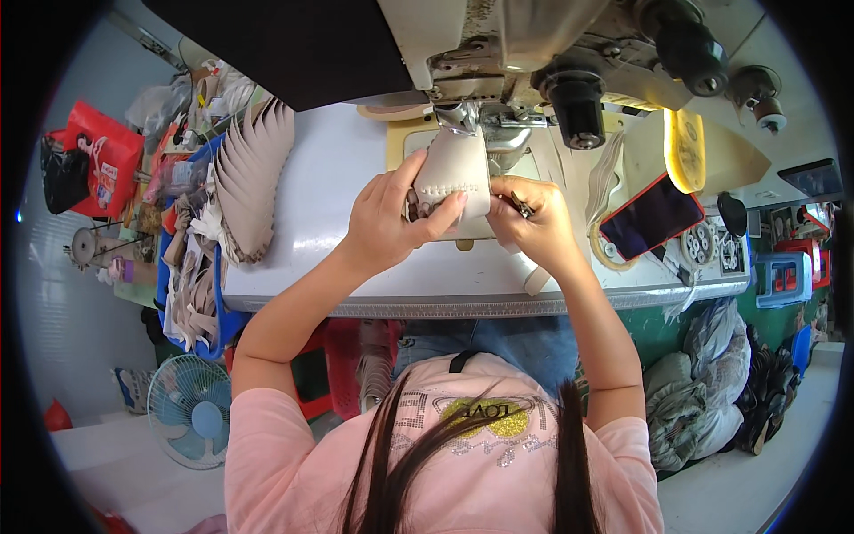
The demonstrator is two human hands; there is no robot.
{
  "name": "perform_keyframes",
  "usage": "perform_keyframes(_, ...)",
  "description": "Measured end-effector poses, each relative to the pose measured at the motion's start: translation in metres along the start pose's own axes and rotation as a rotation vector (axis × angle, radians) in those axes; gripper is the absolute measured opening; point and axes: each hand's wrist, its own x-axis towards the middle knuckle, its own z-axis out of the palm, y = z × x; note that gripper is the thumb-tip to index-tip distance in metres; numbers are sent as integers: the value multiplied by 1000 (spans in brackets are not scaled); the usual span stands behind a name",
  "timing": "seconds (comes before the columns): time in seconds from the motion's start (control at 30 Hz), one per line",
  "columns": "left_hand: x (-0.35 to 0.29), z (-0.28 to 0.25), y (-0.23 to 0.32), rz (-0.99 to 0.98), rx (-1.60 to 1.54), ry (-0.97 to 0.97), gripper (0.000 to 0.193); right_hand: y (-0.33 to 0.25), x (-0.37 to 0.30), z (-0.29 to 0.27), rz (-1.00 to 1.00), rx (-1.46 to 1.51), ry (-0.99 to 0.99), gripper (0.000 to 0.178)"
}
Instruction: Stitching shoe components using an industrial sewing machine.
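Observation:
A beige leather-like piece [452,167], apparently a shoe upper with a row of pale stitches or small beads across it, lies curved under the presser foot of a sewing machine [460,117]. My left hand [384,215] grips its left side, with the thumb pressed on the near edge and the fingers along the far side. On the right, my right hand [544,224] is closed at the piece's right edge, where a beige strip runs down below it. A small dark metal tool [522,206], perhaps thread snips, is tucked in the right fingers.
Left on the white table [334,249] lies a stack of beige pieces [255,182], beside a blue bin [233,322] of scraps. A red-edged phone [652,222], a tape roll [612,249] and bobbins [699,245] are at right. The machine head hangs above my hands.

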Motion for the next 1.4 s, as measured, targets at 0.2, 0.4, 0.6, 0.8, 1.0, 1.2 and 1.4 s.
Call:
perform_keyframes(0.2, 8, 12, -4, -40, -209, 81, 58, -3, 7, -3, 124, -3, 0, 15)
perform_keyframes(0.4, 10, 15, -7, -149, -384, 87, 52, -1, 11, -3, 25, -58, 15, 15)
perform_keyframes(0.6, 15, 16, 0, -296, -558, 132, 46, 8, 12, -4, 20, -32, -6, 13)
perform_keyframes(0.8, 21, 8, 4, -599, -824, 22, 39, 9, 15, -5, -102, -87, -33, 11)
perform_keyframes(1.0, 37, -2, 11, -943, -1023, -10, 36, 8, 16, -8, -117, -33, -8, 15)
perform_keyframes(1.2, 51, -9, 12, -1147, -1104, -81, 33, 11, 13, -10, -185, -90, -56, 17)
perform_keyframes(1.4, 64, -10, 3, -1342, -1309, -99, 39, 12, 10, -7, -55, 49, -123, 12)
